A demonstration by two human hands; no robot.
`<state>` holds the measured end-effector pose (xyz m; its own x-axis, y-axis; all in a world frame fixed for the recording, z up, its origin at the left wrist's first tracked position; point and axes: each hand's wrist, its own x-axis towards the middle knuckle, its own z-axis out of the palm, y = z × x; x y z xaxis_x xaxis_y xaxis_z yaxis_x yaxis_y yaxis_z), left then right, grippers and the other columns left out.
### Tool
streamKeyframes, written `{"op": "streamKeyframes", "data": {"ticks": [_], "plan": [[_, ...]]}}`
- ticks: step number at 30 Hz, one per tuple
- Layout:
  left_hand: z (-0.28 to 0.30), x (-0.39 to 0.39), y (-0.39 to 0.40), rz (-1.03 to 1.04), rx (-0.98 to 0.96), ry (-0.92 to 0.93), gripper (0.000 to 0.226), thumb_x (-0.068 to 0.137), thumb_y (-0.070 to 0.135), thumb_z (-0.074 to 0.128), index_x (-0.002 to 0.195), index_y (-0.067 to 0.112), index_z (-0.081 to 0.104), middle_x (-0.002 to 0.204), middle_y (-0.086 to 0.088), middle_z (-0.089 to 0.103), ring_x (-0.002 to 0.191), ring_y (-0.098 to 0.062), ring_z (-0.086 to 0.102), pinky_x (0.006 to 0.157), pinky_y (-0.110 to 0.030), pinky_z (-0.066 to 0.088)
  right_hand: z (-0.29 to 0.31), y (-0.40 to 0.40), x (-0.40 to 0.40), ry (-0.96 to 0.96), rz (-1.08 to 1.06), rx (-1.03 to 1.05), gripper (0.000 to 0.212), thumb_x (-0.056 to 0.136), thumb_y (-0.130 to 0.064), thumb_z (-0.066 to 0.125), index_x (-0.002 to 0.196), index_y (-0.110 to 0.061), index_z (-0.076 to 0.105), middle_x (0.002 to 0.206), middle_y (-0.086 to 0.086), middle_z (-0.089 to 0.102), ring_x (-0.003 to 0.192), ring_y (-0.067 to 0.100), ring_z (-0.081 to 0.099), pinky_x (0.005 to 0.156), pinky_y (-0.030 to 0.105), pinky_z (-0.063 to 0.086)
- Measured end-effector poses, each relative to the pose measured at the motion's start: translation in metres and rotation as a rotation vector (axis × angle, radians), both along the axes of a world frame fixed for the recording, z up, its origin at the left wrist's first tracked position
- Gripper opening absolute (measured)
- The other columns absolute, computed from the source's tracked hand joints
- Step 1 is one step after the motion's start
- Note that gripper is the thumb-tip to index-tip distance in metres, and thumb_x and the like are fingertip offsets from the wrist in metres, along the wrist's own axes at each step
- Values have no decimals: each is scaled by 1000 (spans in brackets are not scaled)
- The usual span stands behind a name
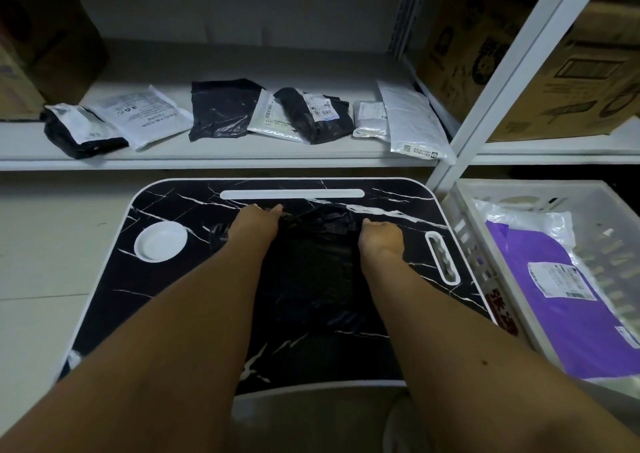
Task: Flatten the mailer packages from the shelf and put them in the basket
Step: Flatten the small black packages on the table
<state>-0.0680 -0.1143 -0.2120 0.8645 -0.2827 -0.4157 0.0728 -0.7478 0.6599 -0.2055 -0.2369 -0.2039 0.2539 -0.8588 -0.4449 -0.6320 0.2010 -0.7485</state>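
A black mailer [311, 265] lay on the dark marble-patterned lap table [180, 296], roughly at its middle, its far edge crumpled just short of the long white slot [292, 194] near the table's back rim. Both hands were on it — the left hand [255, 224] at the mailer's far left corner with the fingers curled down onto the plastic, the right hand [381, 236] at its far right edge, knuckles up and fingers tucked under so that they seemed to pinch the film, though the fingertips themselves were hidden. The forearms ran back along either side of the mailer, which lay dark between them. A round white dish recess [161, 242] sat in the table to the left of the left hand, and a small oval slot [443, 257] to the right of the right hand. Behind the table, the white shelf [221, 159] carried a row of other packages: a black one [81, 130] at the left, a white printed one [145, 114] beside it, a flat black one [221, 109], a rolled black one with a label [311, 113] lying on a white mailer, and a long white one [412, 120] at the right. To the right of the table stood the white basket [460, 230] — inside it a purple mailer [540, 300] lay flat over clear plastic. Cardboard boxes [554, 68] filled the shelving at right.
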Motion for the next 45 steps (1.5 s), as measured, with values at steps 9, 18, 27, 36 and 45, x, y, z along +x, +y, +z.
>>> {"op": "streamKeyframes", "data": {"ticks": [9, 18, 27, 36, 45], "plan": [[1, -20, 13, 335, -115, -170, 31, 101, 33, 40, 112, 9, 57, 116, -13, 61, 111, -34, 55, 91, -40, 40, 8, 12, -4, 55, -138, -361, 23, 100, -29, 50, 119, -20, 58, 109, -1, 65, 115, 22, 44, 81, 31, 33], [5, -70, 26, -431, 361, -923, 33, 96, 25, 34, 120, 17, 55, 129, -4, 53, 133, -24, 36, 112, -44, 24, -1, 72, -16, 232, 549, -875, 47, 102, -43, 28, 143, -25, 41, 154, -2, 35, 145, 21, 21, 115, 53, 14], [-10, -89, 53, -485, 448, -326, 56, 97, 58, 8, 151, 42, 2, 162, 2, -6, 148, -25, -12, 114, -60, -2, -11, 68, -28, 533, 836, -519, 57, 97, -63, 14, 151, -44, 15, 163, 2, 3, 148, 35, 0, 115, 61, 0], [-6, -88, 75, -274, 490, -287, 59, 99, 53, 6, 152, 33, -6, 161, -5, -12, 147, -27, -14, 114, -60, -3, -9, 73, -34, 503, 630, -542, 60, 101, -52, 17, 155, -29, 7, 163, 8, -1, 149, 32, 4, 116, 59, 6], [-16, -127, 82, -573, 432, -607, 56, 101, 47, 8, 152, 29, -5, 161, -1, -12, 148, -21, -14, 118, -51, 0, -25, 107, -69, 396, 879, -848, 71, 89, -53, -10, 154, -33, 13, 164, -1, 2, 150, 20, -5, 117, 52, -1]]}}
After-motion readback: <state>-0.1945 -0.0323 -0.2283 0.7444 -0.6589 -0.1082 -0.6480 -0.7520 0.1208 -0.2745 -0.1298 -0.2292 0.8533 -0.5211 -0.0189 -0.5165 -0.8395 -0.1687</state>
